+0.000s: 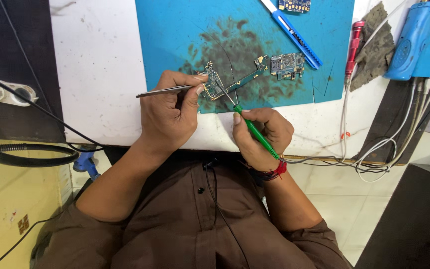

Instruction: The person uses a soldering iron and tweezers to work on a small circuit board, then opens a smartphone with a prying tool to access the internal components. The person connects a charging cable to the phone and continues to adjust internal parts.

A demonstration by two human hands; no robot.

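Observation:
My left hand (pixel 167 112) grips metal tweezers (pixel 162 91), whose tips rest on a small green circuit board (pixel 225 84) lying on a stained blue work mat (pixel 175 30). My right hand (pixel 261 134) holds a thin green-handled probe (pixel 255 132) like a pen. Its metal tip touches the same board from the right. Both hands rest near the mat's front edge on a white table (pixel 100 65).
A second small circuit board (pixel 287 65) lies right of the first. A blue utility knife (pixel 294 32) and another board (pixel 294 5) lie at the back. A red-handled tool (pixel 353 47), a grey rag (pixel 374 47), a blue device (pixel 414 40) and white cables (pixel 374 159) sit right.

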